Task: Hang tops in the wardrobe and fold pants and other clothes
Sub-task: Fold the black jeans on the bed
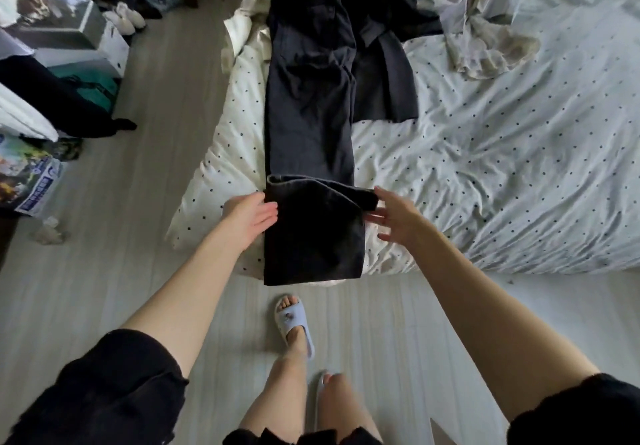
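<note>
Your dark pants (311,105) lie lengthwise down the left side of the bed (502,153), their near end folded back over itself at the bed's near edge. Your left hand (250,217) rests flat against the fold's left side, fingers straight. Your right hand (394,216) is just beside its right corner, fingers spread and released, grasping nothing. A cream garment (485,46) lies crumpled far right.
</note>
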